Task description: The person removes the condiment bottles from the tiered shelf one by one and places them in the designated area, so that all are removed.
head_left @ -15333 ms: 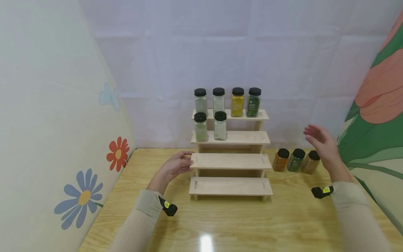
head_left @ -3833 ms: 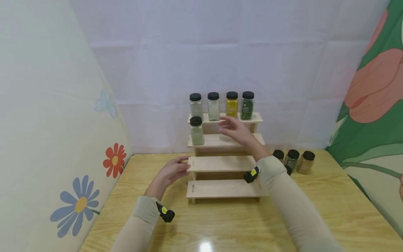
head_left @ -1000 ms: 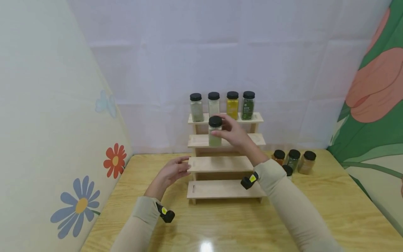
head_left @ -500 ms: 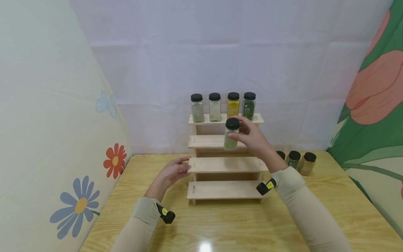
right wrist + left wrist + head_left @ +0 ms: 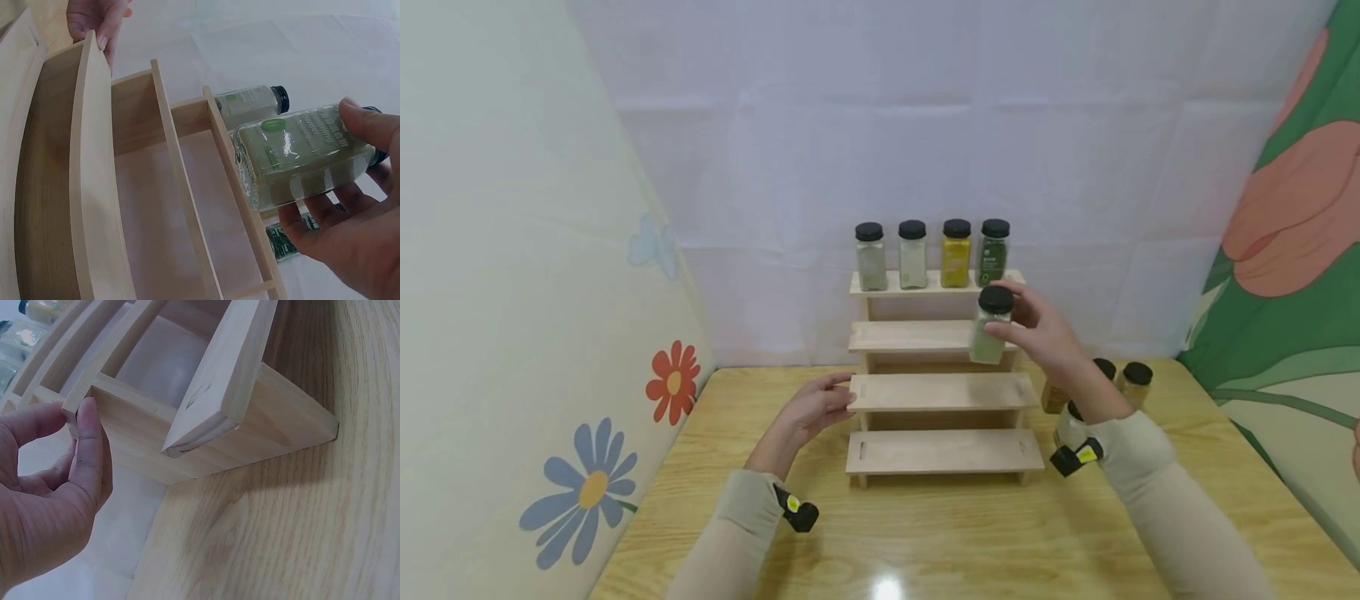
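Jar (image 5: 985,346) is up in right hand (image 5: 1045,337), in front of the right end of second board (image 5: 895,336), counting from the top of rack (image 5: 943,452). Slight tilt, lid up, base swung left. Looks off the board; can't confirm the gap. Grip: thumb on one face, fingers curled on the opposite one, parted by jar width only; base sticks out free. Left hand (image 5: 811,408) pinches the left end of third board (image 5: 925,390), thumb and fingertips on the edge.

Risks, as I read it:
- Slip. Smooth glass, mostly fingertip hold. If the thumb eases, it could hit third board or table (image 5: 925,533).
- Base clip. Jar is tilted near the board end; a low pass could catch the edge and jolt rack.
- Rack shift. Wood looks light. Bump plus a slack left pinch, and the top row could wobble: pale pair (image 5: 871,267), yellow jar (image 5: 956,262), green jar (image 5: 992,254). Green one is closest to the right fingers.
- Sweep. Clear jar (image 5: 1067,429) is right by wrist cam (image 5: 1078,457), brown jar (image 5: 1052,400) just behind, tan jar (image 5: 1135,385) further right. Sleeve (image 5: 1195,508) dropping or swinging could topple one. Contact there: can't tell, arm hides it.
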{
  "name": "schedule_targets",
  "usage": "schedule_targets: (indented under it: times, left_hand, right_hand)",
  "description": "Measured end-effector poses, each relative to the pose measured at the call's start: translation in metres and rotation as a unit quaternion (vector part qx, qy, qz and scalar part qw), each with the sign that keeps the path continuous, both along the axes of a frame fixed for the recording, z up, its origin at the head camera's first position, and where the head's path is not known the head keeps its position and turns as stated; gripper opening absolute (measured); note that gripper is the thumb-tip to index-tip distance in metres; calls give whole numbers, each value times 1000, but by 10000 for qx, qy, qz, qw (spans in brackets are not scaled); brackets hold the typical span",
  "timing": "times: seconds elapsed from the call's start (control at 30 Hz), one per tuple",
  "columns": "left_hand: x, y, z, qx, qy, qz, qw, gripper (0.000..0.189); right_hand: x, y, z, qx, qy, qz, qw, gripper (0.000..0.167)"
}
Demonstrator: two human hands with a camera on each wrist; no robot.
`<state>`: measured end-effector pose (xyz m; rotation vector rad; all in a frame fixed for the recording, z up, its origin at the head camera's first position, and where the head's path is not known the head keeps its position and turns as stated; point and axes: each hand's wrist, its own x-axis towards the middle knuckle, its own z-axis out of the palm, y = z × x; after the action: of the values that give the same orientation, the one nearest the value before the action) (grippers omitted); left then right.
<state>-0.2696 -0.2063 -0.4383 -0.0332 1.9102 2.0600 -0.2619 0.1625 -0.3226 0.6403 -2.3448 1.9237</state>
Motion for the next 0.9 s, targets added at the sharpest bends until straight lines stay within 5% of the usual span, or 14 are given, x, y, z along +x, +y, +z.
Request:
schedule_targets:
  times: [0.53,0.9]
  left_hand:
    - [2,-2,1,67,108,-71,9999,63]
    - [-2,-1,-1,-25,7,-27,10000,61]
  right_hand:
    - [26,52,-9,387,-157,-284,9987,61]
    - [34,82,-18,141,241,-303,9992,54]
